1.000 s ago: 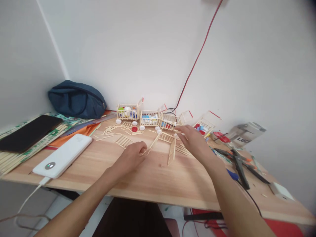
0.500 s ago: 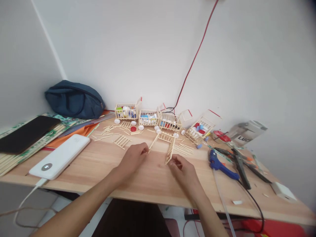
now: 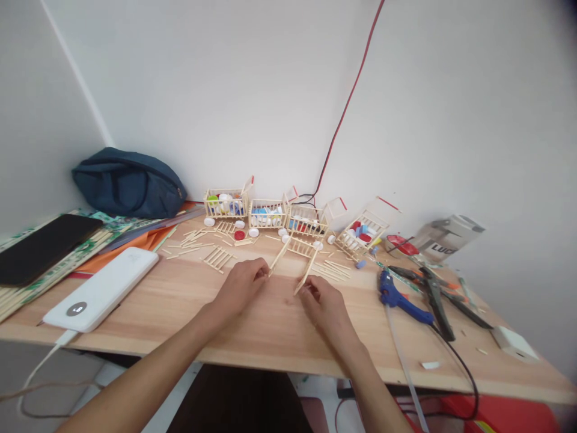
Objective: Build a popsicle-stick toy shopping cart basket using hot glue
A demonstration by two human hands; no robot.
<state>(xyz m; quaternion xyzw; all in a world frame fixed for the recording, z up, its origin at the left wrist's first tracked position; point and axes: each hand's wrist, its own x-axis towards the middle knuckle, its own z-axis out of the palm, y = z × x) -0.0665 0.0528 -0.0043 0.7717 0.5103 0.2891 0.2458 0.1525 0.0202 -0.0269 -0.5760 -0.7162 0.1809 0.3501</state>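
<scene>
A three-sided frame of thin wooden sticks (image 3: 301, 248) stands on the table, its near side unclosed. My left hand (image 3: 242, 284) pinches the near end of its left panel. At the right panel's near end, my right hand (image 3: 325, 305) has its fingertips closed on the sticks. Behind the frame, several small stick carts hold coloured bottle caps; among them are the leftmost cart (image 3: 225, 207) and the tilted right cart (image 3: 362, 236). A loose slatted panel (image 3: 219, 258) lies flat left of the frame, near loose sticks (image 3: 193, 238) and a red cap (image 3: 239, 235).
On the right lie a blue glue gun (image 3: 401, 300) with its cable, pliers (image 3: 437, 304) and a white block (image 3: 514, 344). A white power bank (image 3: 103, 288), a black phone (image 3: 45, 248) and a blue pouch (image 3: 130, 183) occupy the left. The wall rises behind the carts.
The frame's right panel has turned from showing its slats to nearly edge-on. My right hand has shifted slightly left with it. My left hand keeps its pinch, and the view has moved a little.
</scene>
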